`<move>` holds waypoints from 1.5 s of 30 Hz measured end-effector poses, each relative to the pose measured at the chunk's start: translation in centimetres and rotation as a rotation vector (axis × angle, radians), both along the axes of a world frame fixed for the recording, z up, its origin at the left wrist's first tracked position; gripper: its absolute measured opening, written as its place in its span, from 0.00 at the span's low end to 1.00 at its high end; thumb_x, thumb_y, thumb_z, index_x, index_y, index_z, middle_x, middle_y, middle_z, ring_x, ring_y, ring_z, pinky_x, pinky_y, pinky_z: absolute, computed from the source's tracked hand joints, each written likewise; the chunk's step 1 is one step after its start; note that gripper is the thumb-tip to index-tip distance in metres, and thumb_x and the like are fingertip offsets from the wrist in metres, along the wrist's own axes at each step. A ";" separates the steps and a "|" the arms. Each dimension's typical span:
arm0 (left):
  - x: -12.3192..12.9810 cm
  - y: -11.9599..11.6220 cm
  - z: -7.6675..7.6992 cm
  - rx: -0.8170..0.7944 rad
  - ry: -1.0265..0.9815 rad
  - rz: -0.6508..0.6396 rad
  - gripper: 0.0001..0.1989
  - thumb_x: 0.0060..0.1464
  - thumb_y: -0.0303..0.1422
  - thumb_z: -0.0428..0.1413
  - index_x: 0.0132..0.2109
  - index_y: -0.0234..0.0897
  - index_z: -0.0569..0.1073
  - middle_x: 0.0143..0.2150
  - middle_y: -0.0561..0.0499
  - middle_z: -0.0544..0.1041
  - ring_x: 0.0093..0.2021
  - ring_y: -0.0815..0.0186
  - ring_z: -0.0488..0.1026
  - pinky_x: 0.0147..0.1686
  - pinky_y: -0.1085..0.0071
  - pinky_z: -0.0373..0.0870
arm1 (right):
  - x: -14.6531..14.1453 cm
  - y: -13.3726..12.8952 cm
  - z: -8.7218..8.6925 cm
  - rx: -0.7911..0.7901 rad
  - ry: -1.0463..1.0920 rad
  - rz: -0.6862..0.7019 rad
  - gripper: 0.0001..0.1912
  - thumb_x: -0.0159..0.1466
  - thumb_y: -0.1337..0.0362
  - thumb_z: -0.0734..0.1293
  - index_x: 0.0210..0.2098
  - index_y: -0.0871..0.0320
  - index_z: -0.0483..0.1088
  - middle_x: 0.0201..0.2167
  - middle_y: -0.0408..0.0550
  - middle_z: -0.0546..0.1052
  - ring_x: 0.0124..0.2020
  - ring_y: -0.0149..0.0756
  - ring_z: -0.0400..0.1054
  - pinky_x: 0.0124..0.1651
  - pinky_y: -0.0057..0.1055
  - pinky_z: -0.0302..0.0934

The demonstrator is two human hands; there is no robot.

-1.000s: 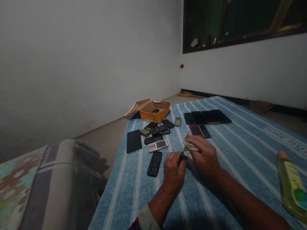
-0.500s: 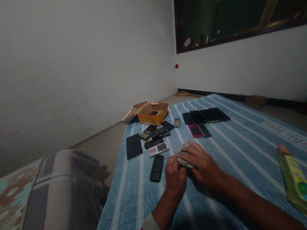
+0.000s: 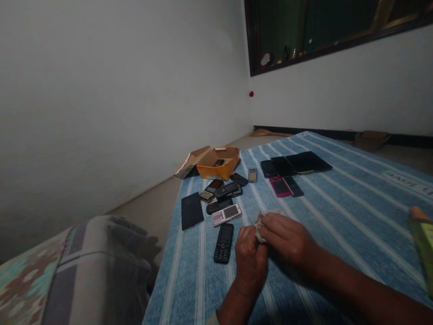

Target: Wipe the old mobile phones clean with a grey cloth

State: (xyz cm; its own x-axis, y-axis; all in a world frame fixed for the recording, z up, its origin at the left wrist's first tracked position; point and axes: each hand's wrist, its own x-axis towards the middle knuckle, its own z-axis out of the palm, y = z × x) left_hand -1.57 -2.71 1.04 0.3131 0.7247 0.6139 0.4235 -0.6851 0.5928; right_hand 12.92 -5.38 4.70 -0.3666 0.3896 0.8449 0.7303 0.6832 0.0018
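My right hand (image 3: 287, 237) is closed on a crumpled pale cloth (image 3: 260, 228) above the blue striped bedspread (image 3: 189, 289). Against it, my left hand (image 3: 250, 255) is curled with the fingers closed; what it grips is mostly hidden, only a dark edge showing by the cloth. Just left of my left hand lies a black keypad phone (image 3: 223, 243). Beyond that are a white and pink phone (image 3: 226, 215), a black tablet-like device (image 3: 191, 211) and several dark keypad phones (image 3: 226, 189) bunched together.
An open orange box (image 3: 218, 170) with a phone inside stands at the back. Dark flat devices (image 3: 309, 162), a pink phone (image 3: 279, 186) and a grey phone (image 3: 293, 186) lie back right. A yellow-green bottle (image 3: 424, 248) is at the right edge. Folded fabric (image 3: 98, 271) is at left.
The view has shifted, so most things sit slightly lower, and the bottle is further out of view. My right hand and the cloth have changed pose slightly against my left hand.
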 end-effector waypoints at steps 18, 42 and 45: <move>-0.2 0.2 0.2 -0.043 -0.005 0.012 0.08 0.58 0.27 0.50 0.35 0.39 0.73 0.32 0.48 0.77 0.33 0.62 0.73 0.35 0.67 0.71 | -0.5 -0.3 -1.1 0.072 0.020 -0.090 0.11 0.67 0.74 0.59 0.44 0.66 0.72 0.39 0.59 0.78 0.44 0.43 0.70 0.47 0.39 0.68; 0.4 0.2 1.0 0.002 0.019 0.079 0.08 0.61 0.32 0.51 0.36 0.39 0.74 0.31 0.49 0.78 0.33 0.62 0.74 0.34 0.66 0.71 | 1.7 2.1 -2.1 -0.178 0.160 -0.094 0.11 0.67 0.71 0.59 0.43 0.61 0.73 0.37 0.55 0.77 0.40 0.41 0.72 0.43 0.36 0.71; 0.5 0.1 1.0 0.018 0.032 0.083 0.09 0.61 0.32 0.50 0.34 0.40 0.73 0.30 0.49 0.77 0.32 0.62 0.74 0.33 0.66 0.71 | 1.4 1.8 -1.8 -0.137 0.193 -0.060 0.13 0.67 0.71 0.58 0.44 0.61 0.73 0.39 0.56 0.77 0.42 0.41 0.71 0.44 0.37 0.70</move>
